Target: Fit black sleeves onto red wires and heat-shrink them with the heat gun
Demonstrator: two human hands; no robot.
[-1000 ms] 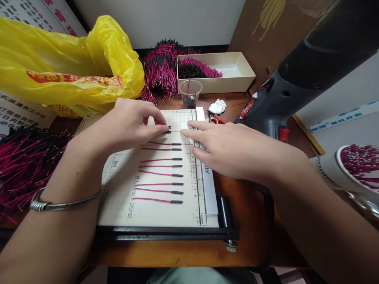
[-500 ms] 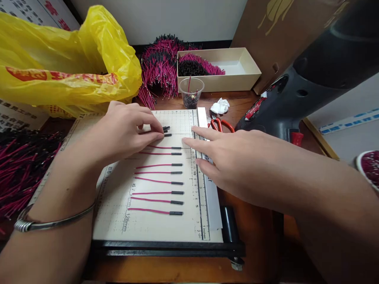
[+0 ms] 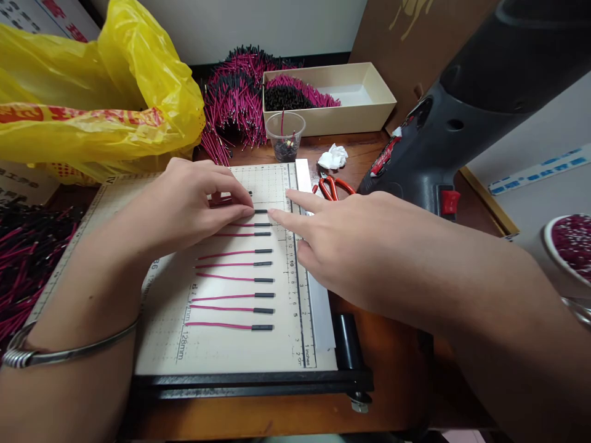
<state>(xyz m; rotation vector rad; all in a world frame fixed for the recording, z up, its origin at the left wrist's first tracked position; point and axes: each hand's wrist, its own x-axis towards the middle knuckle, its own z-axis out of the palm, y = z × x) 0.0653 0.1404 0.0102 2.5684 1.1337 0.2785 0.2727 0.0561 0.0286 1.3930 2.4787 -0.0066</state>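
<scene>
Now the right hand has come in closer — half a second ago its index fingertip sat apart from the wire; now it looks to be at, or nearly touching, the end of the wire's black sleeve. Left hand: thumb and fingers pinched on that wire, most of its length hidden under the fingers. Right fingers spread and stretched out, gripping nothing. The bunch of black tips by the left fingers has thinned too; one other tip shows just beyond, held or lying, can't tell.

The wire is on the printed board, at the far end of a column of eight laid-out wires, sleeves to the right, roughly in line. So the change probably means this one is being squared up with the rest — spacing is uneven, sleeve ends nearly even.

Around: board on the wooden tabletop, white strip along its right side; beyond it pliers, crumpled tissue, clear cup, box part-filled with wires, a loose wire heap, yellow bag at left.
</scene>
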